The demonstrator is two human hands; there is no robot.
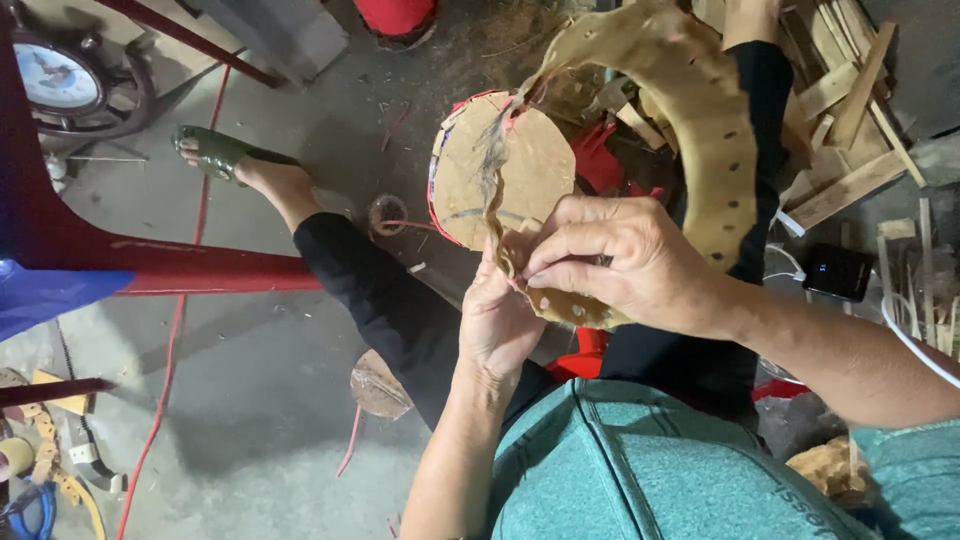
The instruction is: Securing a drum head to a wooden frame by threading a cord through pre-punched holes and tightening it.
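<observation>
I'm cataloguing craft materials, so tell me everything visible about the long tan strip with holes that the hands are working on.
The tan hide-like strip with dark punched holes is wide, stiff-looking and mottled. It arcs from the upper middle of the view down over the black-trousered leg to the hands. The right hand pinches its lower end; the left hand supports it from below. Its edges look ragged.

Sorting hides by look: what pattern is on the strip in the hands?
Tan strip with dark punched holes; head view.
</observation>
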